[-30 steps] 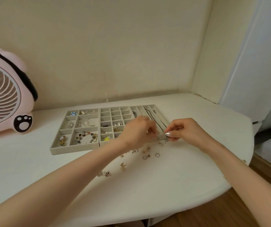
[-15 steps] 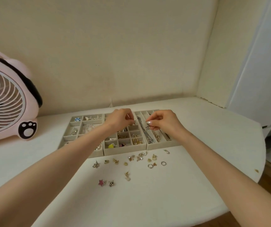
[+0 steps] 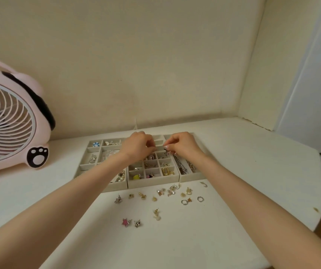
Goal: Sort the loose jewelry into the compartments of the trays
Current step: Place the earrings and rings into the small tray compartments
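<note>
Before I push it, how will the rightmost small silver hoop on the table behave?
The small silver hoop lies flat on the white table, so it probably slides, not rolls. Thin and tiny, it is likely light and awkward to pinch.

Loose jewelry (image 3: 160, 191) lies on the table (image 3: 252, 171) before the trays (image 3: 151, 182), fan (image 3: 10, 121) left.

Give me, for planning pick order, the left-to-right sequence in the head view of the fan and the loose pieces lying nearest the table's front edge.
Pink fan → pink star earring → checkered star earring → gold earring with pale drop.
</note>
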{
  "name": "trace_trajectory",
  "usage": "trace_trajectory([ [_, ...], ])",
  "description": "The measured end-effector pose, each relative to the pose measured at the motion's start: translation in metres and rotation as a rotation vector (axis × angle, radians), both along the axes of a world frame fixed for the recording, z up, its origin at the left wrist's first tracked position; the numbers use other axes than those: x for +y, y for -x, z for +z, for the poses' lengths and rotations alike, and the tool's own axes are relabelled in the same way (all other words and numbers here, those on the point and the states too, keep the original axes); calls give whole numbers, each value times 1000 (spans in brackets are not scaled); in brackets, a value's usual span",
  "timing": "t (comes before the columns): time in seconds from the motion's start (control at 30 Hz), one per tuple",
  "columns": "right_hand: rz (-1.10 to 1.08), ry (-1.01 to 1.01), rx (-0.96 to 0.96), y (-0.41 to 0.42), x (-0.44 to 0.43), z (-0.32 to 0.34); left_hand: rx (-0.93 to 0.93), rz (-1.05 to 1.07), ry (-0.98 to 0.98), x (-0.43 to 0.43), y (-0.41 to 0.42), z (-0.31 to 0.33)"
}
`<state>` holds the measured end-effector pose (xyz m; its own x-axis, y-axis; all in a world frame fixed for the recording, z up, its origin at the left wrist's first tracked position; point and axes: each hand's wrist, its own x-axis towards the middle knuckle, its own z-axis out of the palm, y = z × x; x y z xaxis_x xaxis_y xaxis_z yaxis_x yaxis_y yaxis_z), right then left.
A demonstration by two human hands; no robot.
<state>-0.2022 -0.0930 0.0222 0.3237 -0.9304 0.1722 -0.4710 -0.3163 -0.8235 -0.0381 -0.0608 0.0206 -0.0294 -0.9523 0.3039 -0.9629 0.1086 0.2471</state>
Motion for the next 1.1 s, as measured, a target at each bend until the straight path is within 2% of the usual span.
trace_trajectory([
  [0.27, -24, 5, 125, 0, 5, -1, 18, -2, 59, 19, -8, 2],
  [0.6, -37, 63, 173, 68, 25, 15, 59, -128, 95, 49, 8, 1],
  [0.83, 27, -59, 402, 106, 51, 6, 73, -219, 88, 64, 31, -4],
  [1.1, -67, 130, 537, 104, 67, -16, 45, -314, 57, 75, 46, -8],
])
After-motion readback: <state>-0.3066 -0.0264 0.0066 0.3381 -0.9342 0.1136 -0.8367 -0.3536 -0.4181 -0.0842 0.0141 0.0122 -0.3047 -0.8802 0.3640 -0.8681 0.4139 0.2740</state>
